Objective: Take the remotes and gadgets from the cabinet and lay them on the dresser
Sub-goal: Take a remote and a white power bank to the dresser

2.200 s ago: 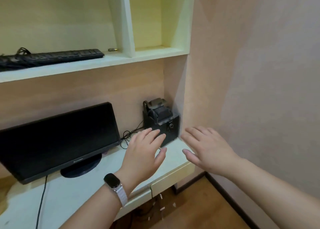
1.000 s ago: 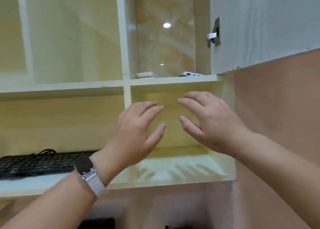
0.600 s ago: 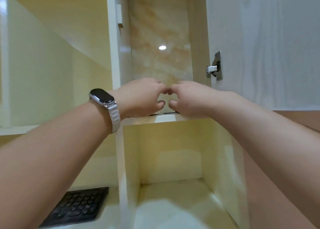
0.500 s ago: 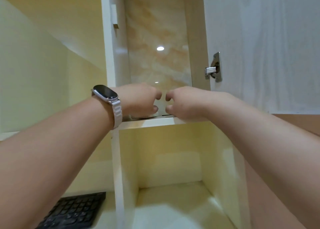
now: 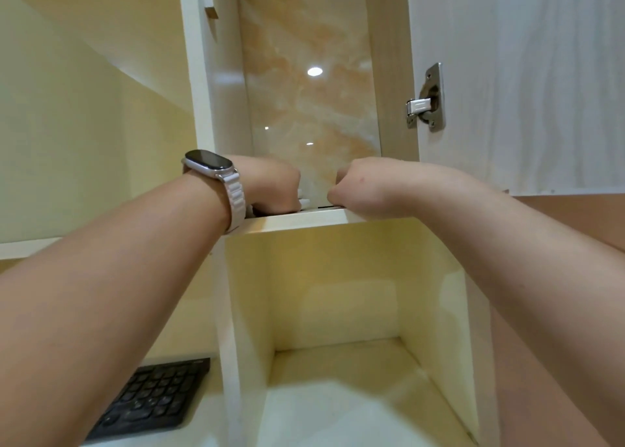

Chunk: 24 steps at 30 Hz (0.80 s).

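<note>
One small white gadget peeks beside the left hand.

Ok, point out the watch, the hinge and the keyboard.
watch [image 5: 207,162]: head view, on its dark screen.
hinge [image 5: 419,104]: head view, on the metal arm.
keyboard [image 5: 152,400]: head view, on the keys near the middle.

- No text, brand or number can be read anywhere.
- Key markings on the black keyboard, near left, are too blurred to read.
</note>
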### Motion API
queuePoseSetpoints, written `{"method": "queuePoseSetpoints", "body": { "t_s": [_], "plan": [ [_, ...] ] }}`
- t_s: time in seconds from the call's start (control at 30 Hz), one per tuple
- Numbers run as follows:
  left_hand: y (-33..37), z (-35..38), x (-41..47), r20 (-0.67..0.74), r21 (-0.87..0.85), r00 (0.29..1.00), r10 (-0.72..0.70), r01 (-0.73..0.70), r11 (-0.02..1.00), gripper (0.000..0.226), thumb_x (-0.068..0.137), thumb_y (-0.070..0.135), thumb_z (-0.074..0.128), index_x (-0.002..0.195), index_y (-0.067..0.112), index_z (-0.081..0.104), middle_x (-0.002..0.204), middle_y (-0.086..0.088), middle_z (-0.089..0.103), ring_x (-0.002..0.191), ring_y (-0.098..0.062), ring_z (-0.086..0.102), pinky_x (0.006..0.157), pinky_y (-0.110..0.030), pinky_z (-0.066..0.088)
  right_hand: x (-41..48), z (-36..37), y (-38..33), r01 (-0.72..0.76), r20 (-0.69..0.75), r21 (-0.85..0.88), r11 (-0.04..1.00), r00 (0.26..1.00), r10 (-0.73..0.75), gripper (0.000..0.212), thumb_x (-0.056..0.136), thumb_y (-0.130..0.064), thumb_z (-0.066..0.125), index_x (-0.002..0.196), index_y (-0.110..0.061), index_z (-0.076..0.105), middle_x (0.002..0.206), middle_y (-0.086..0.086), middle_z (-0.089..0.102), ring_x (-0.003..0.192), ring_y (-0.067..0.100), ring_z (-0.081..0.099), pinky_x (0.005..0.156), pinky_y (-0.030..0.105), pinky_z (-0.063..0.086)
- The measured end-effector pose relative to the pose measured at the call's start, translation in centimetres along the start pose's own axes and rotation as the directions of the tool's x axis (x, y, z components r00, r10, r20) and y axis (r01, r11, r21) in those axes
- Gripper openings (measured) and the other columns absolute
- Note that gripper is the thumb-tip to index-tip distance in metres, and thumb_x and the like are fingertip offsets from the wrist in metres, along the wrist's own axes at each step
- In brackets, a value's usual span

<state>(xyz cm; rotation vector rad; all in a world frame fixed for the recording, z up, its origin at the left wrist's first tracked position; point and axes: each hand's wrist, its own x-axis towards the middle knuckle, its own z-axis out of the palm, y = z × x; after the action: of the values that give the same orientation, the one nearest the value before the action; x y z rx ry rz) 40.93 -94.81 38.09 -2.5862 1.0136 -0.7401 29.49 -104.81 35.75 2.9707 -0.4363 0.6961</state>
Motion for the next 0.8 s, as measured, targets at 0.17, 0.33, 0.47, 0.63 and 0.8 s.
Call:
{"method": "queuePoseSetpoints", "body": {
  "t_s": [0.17,0.33,0.47,0.63,0.8],
  "plan": [
    [0.0,-0.3,-1.0,-0.068,-0.021,0.998,0.002,-0.004,1.0,0.034,0.095,0.033,0.049,0.089,0.003,0.064,0.081,-0.012,0.062,0.07,-0.027,0.053,0.048,-0.03,0.03,-0.2,0.2,0.2,-0.019,-0.082,0.123,0.992,0.996,0.03,0.029,0.092,-0.027,0.045,0.103,-0.012,0.067,0.099,0.008,0.067,0.087,0.026,0.063,0.066,0.032,0.048],
    [-0.1,-0.4,-1.6,-0.135,-0.105,0.99,-0.042,0.027,0.994,0.023,0.095,0.018,0.049,0.102,0.005,0.066,0.096,-0.013,0.067,0.081,-0.03,0.061,0.059,-0.03,0.043,-1.1,0.1,0.3,0.035,-0.162,0.198,0.98,0.987,-0.002,0.026,0.09,-0.032,0.048,0.105,-0.024,0.069,0.096,-0.002,0.068,0.086,0.019,0.061,0.07,0.029,0.051],
    [0.3,-0.7,-3.5,-0.299,-0.18,0.95,-0.089,0.035,0.983,0.02,0.095,0.02,0.048,0.082,0.008,0.059,0.077,-0.011,0.058,0.059,-0.022,0.051,0.045,-0.028,0.032,-2.5,0.7,0.6,0.09,-0.218,0.21,0.973,0.975,-0.043,0.026,0.093,-0.037,0.046,0.107,-0.029,0.066,0.104,-0.005,0.066,0.093,0.02,0.058,0.08,0.033,0.052],
    [1.1,0.1,-6.8,-0.548,-0.179,0.827,-0.127,0.032,0.983,0.024,0.096,0.022,0.043,0.078,0.01,0.052,0.064,-0.004,0.044,0.053,-0.019,0.041,0.044,-0.03,0.026,-4.0,2.1,1.0,0.17,-0.365,0.175,0.97,0.926,-0.097,0.021,0.092,-0.042,0.044,0.09,-0.033,0.063,0.097,-0.008,0.063,0.099,0.021,0.055,0.087,0.043,0.049],
    [1.2,3.9,-8.3,-0.778,-0.165,0.623,-0.082,-0.077,0.983,0.017,0.099,0.021,0.037,0.089,0.013,0.047,0.078,-0.008,0.054,0.064,-0.032,0.05,0.053,-0.035,0.032,-5.5,3.7,1.4,0.207,-0.541,0.043,0.977,0.828,-0.152,0.029,0.091,-0.041,0.053,0.115,-0.027,0.061,0.112,-0.006,0.06,0.106,0.02,0.047,0.094,0.044,0.042]
  ]
}}
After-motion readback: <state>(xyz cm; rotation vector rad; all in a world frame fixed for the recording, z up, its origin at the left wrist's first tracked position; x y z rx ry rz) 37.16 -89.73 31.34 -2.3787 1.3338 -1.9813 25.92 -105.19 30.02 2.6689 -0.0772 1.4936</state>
